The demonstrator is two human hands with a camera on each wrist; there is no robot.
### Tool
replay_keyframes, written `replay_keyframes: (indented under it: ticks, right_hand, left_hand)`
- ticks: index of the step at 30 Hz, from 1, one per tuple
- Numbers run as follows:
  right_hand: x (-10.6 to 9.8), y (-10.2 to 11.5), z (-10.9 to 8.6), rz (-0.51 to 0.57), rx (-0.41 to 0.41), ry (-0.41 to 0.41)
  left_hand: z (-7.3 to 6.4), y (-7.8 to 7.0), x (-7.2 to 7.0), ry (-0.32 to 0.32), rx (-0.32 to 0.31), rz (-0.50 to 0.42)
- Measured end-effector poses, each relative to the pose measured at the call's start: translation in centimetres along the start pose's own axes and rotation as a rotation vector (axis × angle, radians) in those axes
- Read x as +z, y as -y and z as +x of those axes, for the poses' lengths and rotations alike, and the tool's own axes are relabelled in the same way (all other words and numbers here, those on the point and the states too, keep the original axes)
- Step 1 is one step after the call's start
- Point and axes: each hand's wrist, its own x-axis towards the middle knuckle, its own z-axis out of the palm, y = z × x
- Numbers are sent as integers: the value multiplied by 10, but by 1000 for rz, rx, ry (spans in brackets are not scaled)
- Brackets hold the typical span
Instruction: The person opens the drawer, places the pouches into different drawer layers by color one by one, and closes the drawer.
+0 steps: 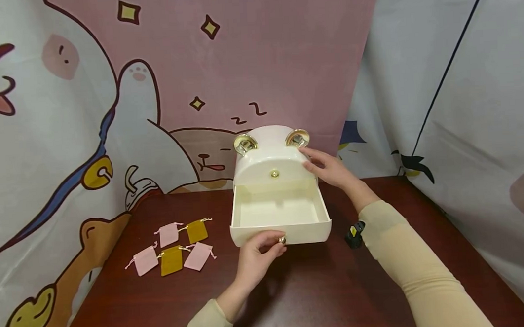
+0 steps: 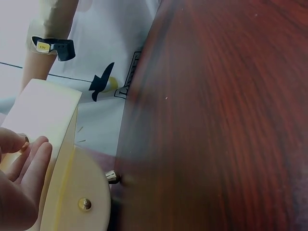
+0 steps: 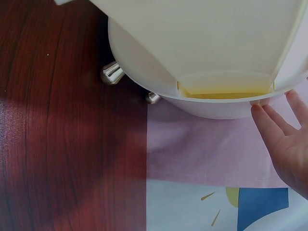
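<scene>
Pinching the gold knob (image 1: 282, 240) at lower centre, the left hand (image 1: 255, 255) holds the drawer (image 1: 310, 233) extended above the table (image 1: 335, 288), the right hand (image 1: 332, 168), fingers spread, touching the right edge of the cabinet (image 1: 268, 151).

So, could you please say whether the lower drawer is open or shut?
Open: the lower drawer juts out from the white box, and the left hand pinches its knob.
</scene>
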Motion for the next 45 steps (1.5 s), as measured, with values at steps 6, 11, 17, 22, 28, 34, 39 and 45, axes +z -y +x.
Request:
replay_keyframes:
  ticks: [6, 11, 17, 22, 28, 34, 39, 45]
  right_hand:
    - [0, 0, 0, 1, 10, 2]
    - [-1, 0, 0, -5, 12, 3]
    - [0, 1, -1, -8, 26, 2]
    - [0, 1, -1, -8, 34, 8]
    - [0, 0, -1, -18, 38, 7]
    - [0, 0, 0, -20, 27, 11]
    - [-1, 1, 0, -11, 23, 9]
    - [-1, 2, -1, -18, 26, 13]
  left_hand:
    - [-2, 0, -1, 10, -3, 10]
    - [-3, 0, -2, 8, 3, 17]
    - [-3, 1, -2, 7, 3, 24]
    - [-4, 1, -3, 17, 15, 22]
    - [-5, -1, -11, 90, 20, 26]
    - [-6, -9, -32, 156, 41, 17]
    - [-7, -19, -52, 179, 53, 19]
    - [-9, -26, -77, 155, 62, 112]
